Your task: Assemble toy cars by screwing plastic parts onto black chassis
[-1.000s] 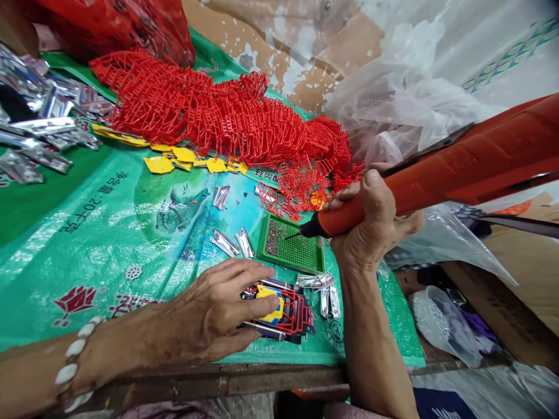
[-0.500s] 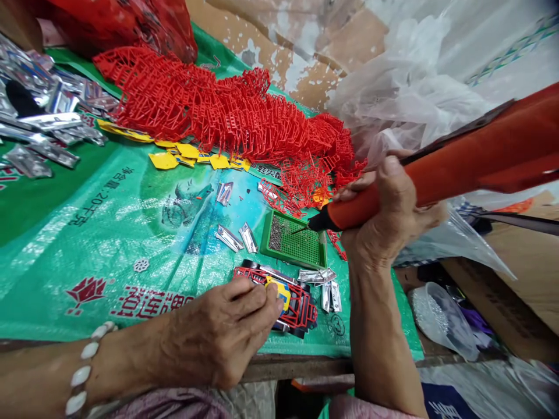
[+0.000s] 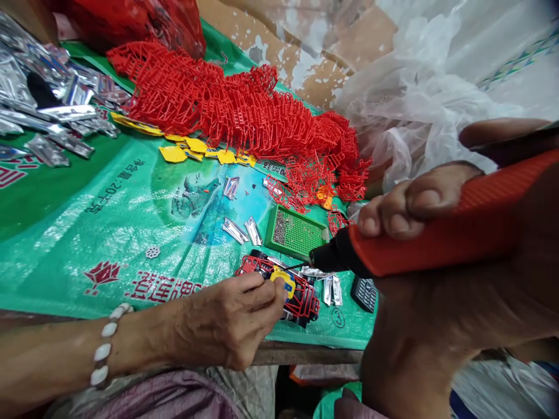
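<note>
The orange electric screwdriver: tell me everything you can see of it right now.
The orange electric screwdriver has a ribbed, plastic-looking orange body, a black nose and a thin metal bit. The right hand wraps around the body. It lies nearly level, pointing left, and its bit tip meets the yellow piece on the red toy car, which the left hand holds on the green sheet.

Your green woven sheet (image 3: 87, 233) on the bench carries the only legible print, all of it upside down from your side: black characters with "20千克" (image 3: 106, 198) left of the fish picture, and a circled "3" (image 3: 337, 318) near the front edge. Large red characters (image 3: 168, 288) run beside the red lotus emblem (image 3: 103, 273), too distorted for you to read; more black characters (image 3: 271, 168) sit half-hidden under the red plastic frames (image 3: 227, 110).
</note>
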`<state>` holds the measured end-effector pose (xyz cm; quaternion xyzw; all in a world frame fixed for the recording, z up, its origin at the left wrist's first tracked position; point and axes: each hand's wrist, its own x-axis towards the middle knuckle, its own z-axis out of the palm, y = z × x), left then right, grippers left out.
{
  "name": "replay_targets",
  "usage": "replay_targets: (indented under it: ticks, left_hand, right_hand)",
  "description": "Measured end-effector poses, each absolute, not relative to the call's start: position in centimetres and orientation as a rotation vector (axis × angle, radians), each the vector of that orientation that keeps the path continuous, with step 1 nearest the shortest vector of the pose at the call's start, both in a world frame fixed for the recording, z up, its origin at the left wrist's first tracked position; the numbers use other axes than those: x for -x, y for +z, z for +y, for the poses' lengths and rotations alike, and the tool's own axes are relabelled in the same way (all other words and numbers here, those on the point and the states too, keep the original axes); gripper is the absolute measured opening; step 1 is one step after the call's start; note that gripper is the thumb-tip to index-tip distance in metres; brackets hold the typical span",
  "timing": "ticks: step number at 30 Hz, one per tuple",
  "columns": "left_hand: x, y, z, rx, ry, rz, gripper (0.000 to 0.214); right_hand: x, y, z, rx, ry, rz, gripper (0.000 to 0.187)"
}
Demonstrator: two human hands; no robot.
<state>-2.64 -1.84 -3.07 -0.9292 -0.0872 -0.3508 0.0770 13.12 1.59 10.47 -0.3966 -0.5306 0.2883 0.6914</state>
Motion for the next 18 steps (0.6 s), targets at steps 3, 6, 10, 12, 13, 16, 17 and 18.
replay_targets:
  ticks: [3, 6, 10, 12, 13, 16, 17, 18]
  left_hand:
    - [2.6, -3.1, -1.8, 2.783, -1.038, -0.230, 0.029]
    - [2.6, -3.0, -1.7, 2.784, -1.053, -0.234, 0.025]
    - [2.7, -2.7, -1.7, 2.804, -1.001, -0.230, 0.023]
    - [2.7, -2.5, -1.7, 2.814, -0.968, -0.232, 0.022]
    - [2.8, -2.5, -1.7, 2.818, -0.957, -0.239, 0.022]
    - [2.7, -2.5, -1.8, 2.825, -0.953, -0.246, 0.021]
    - [2.7, -2.5, -1.8, 2.826, -0.960, -0.249, 0.021]
    - [2.7, -2.6, -1.8, 2.826, -0.965, -0.254, 0.021]
  right_hand:
    - [-12.5, 10.1, 1.8, 0.900, 0.584, -1.174, 0.017]
    - [-12.2, 9.8, 1.8, 0.918, 0.579, -1.186, 0.020]
    - [-12.4, 9.4, 1.7, 0.908, 0.605, -1.233, 0.017]
    - [-12.5, 9.3, 1.7, 0.891, 0.591, -1.236, 0.016]
    - [-12.5, 9.3, 1.7, 0.899, 0.590, -1.232, 0.016]
    - [-12.5, 9.5, 1.5, 0.929, 0.620, -1.232, 0.017]
    - [-12.5, 9.6, 1.4, 0.937, 0.639, -1.232, 0.017]
    - [-12.5, 9.7, 1.3, 0.949, 0.653, -1.236, 0.017]
